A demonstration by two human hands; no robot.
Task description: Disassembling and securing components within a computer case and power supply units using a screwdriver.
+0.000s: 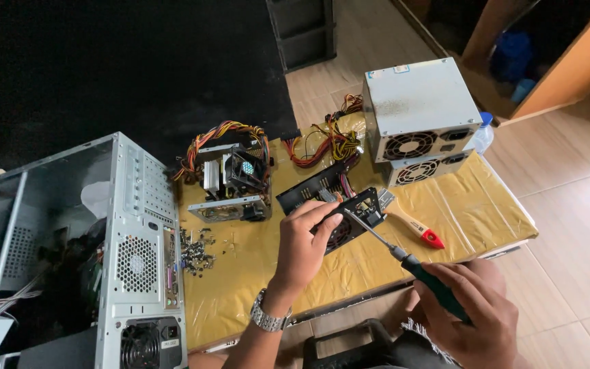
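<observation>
PC case (pixel 141 253) stands at the left edge of the yellow table (pixel 472 212). Black PSU cover (pixel 339 208) lies mid-table, right of the case, pinched by left hand (pixel 305 246). Right hand (pixel 476 311) fisted round screwdriver (pixel 404 260), tip on cover.

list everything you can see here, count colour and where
psu cover: 1, black, table centre, under left hand
screwdriver: 1, green handle, in right hand, tip at cover
brush: 1, wood and red handle, right of cover
open psu: 1, grey, coloured wires, table left
closed psus: 2, grey, stacked, table back right
screws: pile, metal, beside pc case
pc case: 1, silver, far left
table: 1, yellow cover
watch: 1, silver, left wrist
left hand: 1, on cover
right hand: 1, holds screwdriver
</observation>
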